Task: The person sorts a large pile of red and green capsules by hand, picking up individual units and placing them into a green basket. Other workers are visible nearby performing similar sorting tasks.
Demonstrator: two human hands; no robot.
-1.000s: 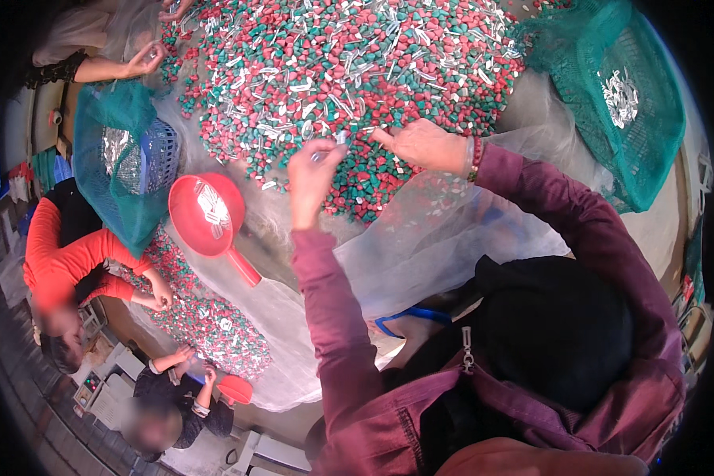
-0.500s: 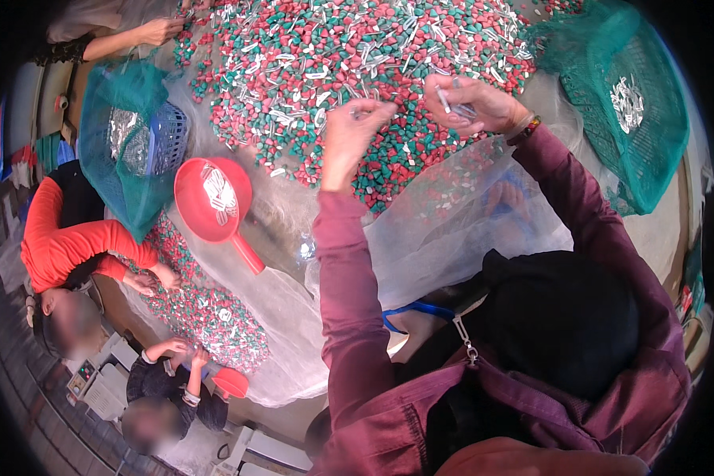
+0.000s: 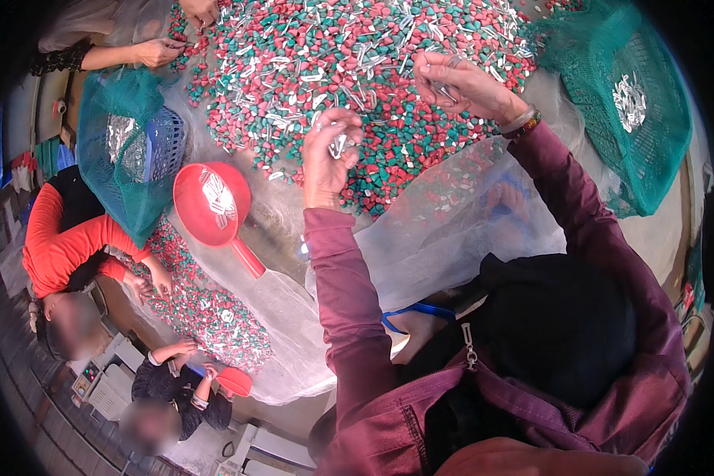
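A large heap of small red, green and white pieces [image 3: 293, 103] spreads across the far side, mixed with slim pale, silvery strips. Over its near left part, my left hand [image 3: 331, 159] curls round a few white, silvery strips, which show between the fingers. Farther right, above the heap, my right hand [image 3: 470, 87] is cupped with fingers bent in. Pale strips show in its palm, partly hidden by the fingers. Left of my left hand lies a red long-handled scoop [image 3: 189, 202] with a bunch of similar strips in its bowl.
Green netting drapes over a basket at the left [image 3: 91, 139] and another at the right [image 3: 662, 151], with pale strips inside both. Clear plastic sheeting [image 3: 420, 270] lies before me. Other people's hands [image 3: 160, 51] reach in from the far left; two people work at a smaller heap [image 3: 214, 317].
My left hand has moved left and slightly down, turning so that the strips in it show. My right hand has shifted up and left, curling its fingers. Another person's hand has appeared at the top.
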